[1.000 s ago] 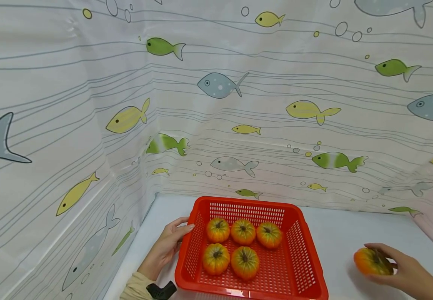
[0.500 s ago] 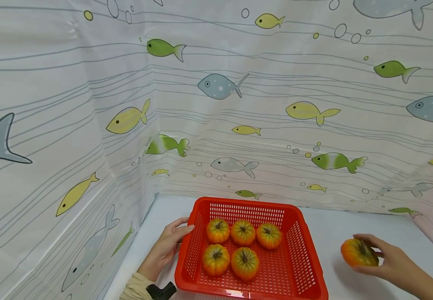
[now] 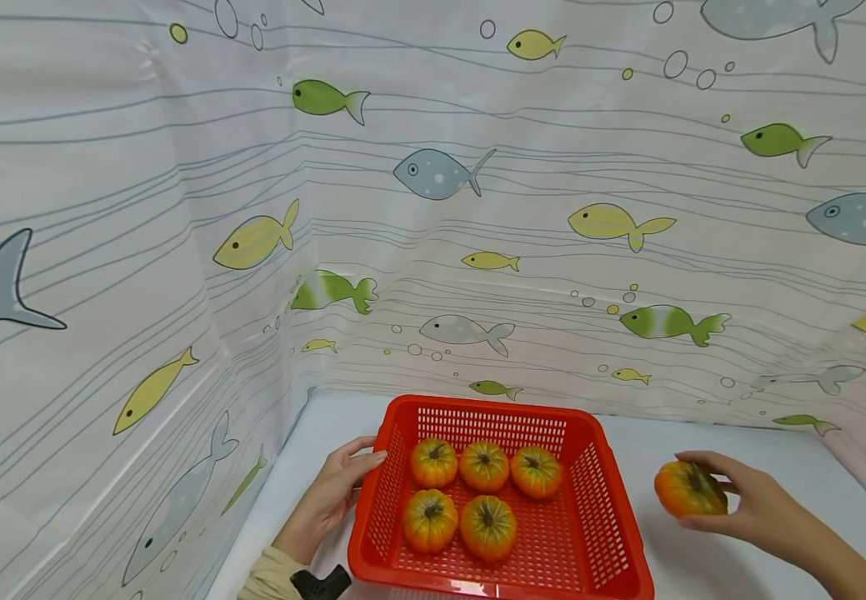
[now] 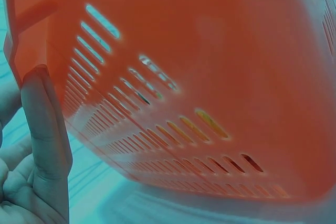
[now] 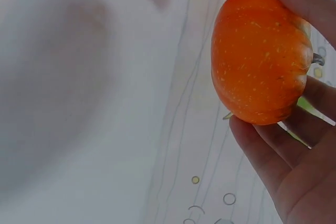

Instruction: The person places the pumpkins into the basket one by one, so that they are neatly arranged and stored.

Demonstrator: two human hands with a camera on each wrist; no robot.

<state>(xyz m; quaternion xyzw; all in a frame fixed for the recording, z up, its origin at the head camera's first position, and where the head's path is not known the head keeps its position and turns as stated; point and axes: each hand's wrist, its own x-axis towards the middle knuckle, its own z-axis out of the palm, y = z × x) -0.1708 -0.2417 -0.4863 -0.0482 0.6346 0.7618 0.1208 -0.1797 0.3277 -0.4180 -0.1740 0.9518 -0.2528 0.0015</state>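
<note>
Between thumb and fingers my right hand (image 3: 740, 500) holds a small orange pumpkin (image 3: 689, 490), raised above the white table to the right of the basket. In the right wrist view, the pumpkin (image 5: 260, 56) is tilted, its stem turned toward the palm. My left hand (image 3: 331, 492) grips the left rim of a red plastic basket (image 3: 613, 517). The left wrist view has the fingers (image 4: 44, 124) up at the rim, beside the slotted outer wall (image 4: 231, 66). Several orange-yellow pumpkins sit inside the basket, such as one (image 3: 488, 527) in the front row and one (image 3: 536, 472) at the back.
The basket stands on a white tabletop (image 3: 793, 475). A fish-patterned sheet (image 3: 538, 283) rises behind the table and along its left side. On the left wrist is a black band (image 3: 320, 582) below a beige sleeve (image 3: 271, 575).
My right hand has moved left and slightly away from me with the pumpkin, closer to the basket's right side. The left hand and basket have stayed in place.
</note>
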